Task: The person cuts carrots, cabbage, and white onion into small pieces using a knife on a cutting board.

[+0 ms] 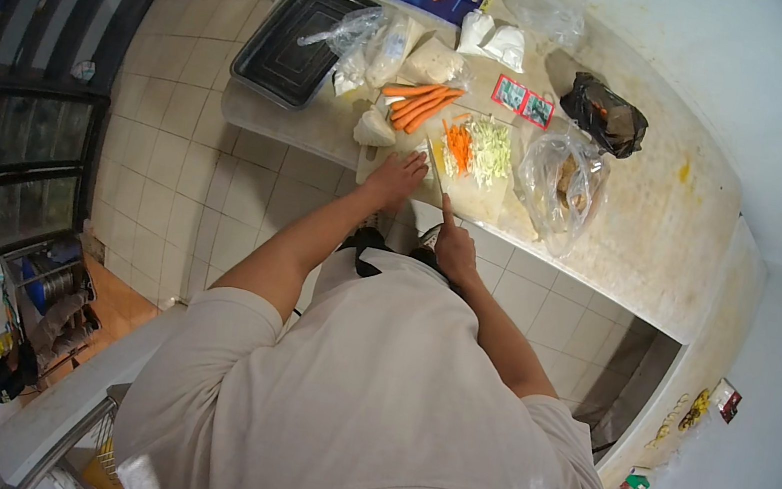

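Note:
My right hand (456, 252) is closed on a knife (437, 166), forefinger stretched along its back, the blade pointing away from me over a pale cutting board (473, 201). To the left of the blade, my left hand (396, 179) presses its fingers on a pale piece of cabbage (422, 151), mostly covered by them. Right of the knife lie a pile of cut orange carrot (457, 149) and a pile of shredded cabbage (492, 151). A larger cabbage chunk (374, 128) sits beyond my left hand, beside several whole carrots (417, 105).
On the pale counter (655, 238) stand a black tray (289, 47), filled plastic bags (389, 52), white packets (492, 40) and red-edged packets (524, 100). A black bag (607, 115) and a clear bag (564, 188) with brown contents are at right. Another person (8, 371) is at far lower left.

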`<state>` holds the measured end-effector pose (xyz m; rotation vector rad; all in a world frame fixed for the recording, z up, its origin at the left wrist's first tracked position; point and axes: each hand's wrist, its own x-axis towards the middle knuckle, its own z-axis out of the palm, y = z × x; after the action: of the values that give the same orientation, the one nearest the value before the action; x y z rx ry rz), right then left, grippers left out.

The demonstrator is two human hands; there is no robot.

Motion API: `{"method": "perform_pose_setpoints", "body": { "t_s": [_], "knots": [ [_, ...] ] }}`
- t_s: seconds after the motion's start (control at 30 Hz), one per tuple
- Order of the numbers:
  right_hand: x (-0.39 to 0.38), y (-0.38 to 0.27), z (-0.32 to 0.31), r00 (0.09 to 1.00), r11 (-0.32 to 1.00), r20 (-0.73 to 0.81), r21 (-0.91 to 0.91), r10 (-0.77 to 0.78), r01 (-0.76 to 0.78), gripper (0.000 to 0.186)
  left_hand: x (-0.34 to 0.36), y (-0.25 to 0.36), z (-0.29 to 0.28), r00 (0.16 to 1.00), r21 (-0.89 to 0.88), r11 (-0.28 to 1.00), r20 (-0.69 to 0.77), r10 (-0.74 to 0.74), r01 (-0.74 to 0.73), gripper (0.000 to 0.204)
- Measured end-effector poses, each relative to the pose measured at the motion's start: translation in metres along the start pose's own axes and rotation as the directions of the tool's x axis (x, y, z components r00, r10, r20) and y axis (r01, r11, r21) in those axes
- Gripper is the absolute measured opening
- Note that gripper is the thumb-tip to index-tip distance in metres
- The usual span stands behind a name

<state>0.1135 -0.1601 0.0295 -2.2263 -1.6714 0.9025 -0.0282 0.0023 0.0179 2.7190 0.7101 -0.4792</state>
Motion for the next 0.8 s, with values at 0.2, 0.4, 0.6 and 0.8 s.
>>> {"method": "perform_pose_setpoints", "body": {
  "t_s": [0.2, 0.4, 0.6, 0.8],
  "knots": [
    [0.005, -0.002, 0.005, 1.000, 1.000, 0.003, -0.002, 0.005, -0.005, 0.077, 0.001, 0.000, 0.002, 1.000, 0.019, 1.000, 0.018, 0.001, -0.002, 0.070],
    [0.019, 0.007, 0.013, 0.999, 1.000, -0.050, 0.017, -0.020, 0.021, 0.076, -0.001, 0.002, -0.005, 0.999, -0.025, 1.000, 0.043, 0.004, -0.003, 0.071],
    [0.021, 0.009, 0.009, 0.998, 0.999, -0.060, 0.027, -0.019, 0.021, 0.076, -0.001, 0.001, -0.002, 1.000, -0.040, 0.999, -0.003, -0.016, 0.016, 0.073],
    [-0.001, 0.011, -0.008, 0.997, 0.997, 0.065, 0.062, 0.031, -0.035, 0.074, 0.003, 0.002, -0.002, 0.998, 0.006, 1.000, 0.053, -0.021, 0.021, 0.069]
  ]
}}
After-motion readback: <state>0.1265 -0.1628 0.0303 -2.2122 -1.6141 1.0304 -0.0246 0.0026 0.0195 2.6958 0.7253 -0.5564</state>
